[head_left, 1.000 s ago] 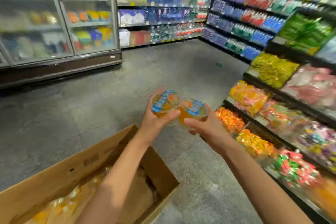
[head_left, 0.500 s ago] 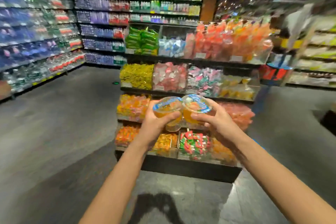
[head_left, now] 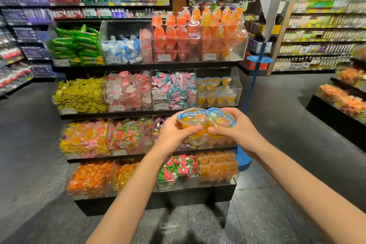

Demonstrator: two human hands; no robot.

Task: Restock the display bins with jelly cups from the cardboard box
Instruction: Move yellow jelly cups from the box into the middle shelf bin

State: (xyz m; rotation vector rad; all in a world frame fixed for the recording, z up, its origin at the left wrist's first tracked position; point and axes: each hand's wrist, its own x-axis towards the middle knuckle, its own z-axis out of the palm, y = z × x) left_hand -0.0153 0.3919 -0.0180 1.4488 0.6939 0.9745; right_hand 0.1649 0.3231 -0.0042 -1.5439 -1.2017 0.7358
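Gripping jelly cups (head_left: 206, 123) side by side, fingers (head_left: 195, 129) curled beneath

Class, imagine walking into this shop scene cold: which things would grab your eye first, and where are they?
Centre frame, the left hand and right hand each grip an orange jelly cup, held side by side. Behind them rises a tiered display of clear bins with bright sweets; stacked orange jelly cups crown its top right.

Open air up to the bins
The half-filled jelly-cup bin (head_left: 218, 89) has headroom above its cups; a blue pole (head_left: 255, 65) stands just right.
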